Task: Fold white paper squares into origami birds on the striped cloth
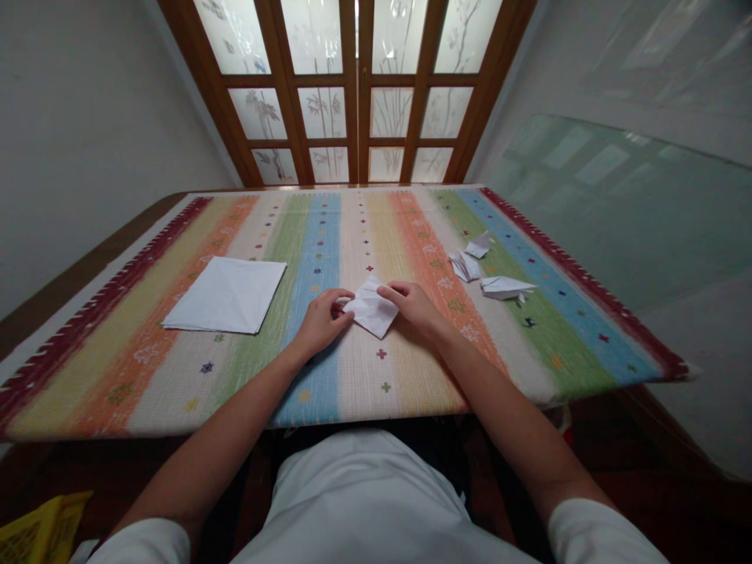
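Note:
A small folded white paper (376, 312), roughly diamond-shaped with creases across it, is between my hands near the front middle of the table. My left hand (323, 319) pinches its left corner between thumb and fingers. On the upper right edge, my right hand (411, 304) has its thumb on top and its fingers curled at the side, gripping the paper. Part of the right fingers is hidden behind the hand.
A stack of square white paper sheets (226, 294) lies to the left. Several folded white paper figures (506, 287) sit at the right. The striped tablecloth (376, 392) covers the table; beyond it stand wooden doors with patterned glass (358, 94). A yellow basket (44, 529) is at lower left.

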`<control>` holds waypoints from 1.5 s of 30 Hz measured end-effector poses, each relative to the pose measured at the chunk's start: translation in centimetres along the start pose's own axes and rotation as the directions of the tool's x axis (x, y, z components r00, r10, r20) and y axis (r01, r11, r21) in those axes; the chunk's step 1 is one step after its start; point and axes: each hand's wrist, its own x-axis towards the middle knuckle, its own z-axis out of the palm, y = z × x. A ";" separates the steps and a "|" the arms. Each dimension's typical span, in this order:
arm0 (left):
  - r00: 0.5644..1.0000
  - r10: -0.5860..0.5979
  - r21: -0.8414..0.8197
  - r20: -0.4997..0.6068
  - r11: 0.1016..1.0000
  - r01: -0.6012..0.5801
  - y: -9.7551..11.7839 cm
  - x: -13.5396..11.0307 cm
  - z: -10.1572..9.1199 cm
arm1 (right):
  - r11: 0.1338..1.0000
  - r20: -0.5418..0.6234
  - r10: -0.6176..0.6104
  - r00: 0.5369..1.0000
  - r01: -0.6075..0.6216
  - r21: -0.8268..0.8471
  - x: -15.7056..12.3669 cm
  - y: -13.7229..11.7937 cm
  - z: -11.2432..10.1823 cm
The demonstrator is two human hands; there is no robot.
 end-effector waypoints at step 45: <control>0.977 0.208 0.285 0.048 0.935 -0.213 0.3 -0.4 1.2 | 0.888 0.038 -0.395 0.918 0.393 -0.240 -0.4 0.1 1.4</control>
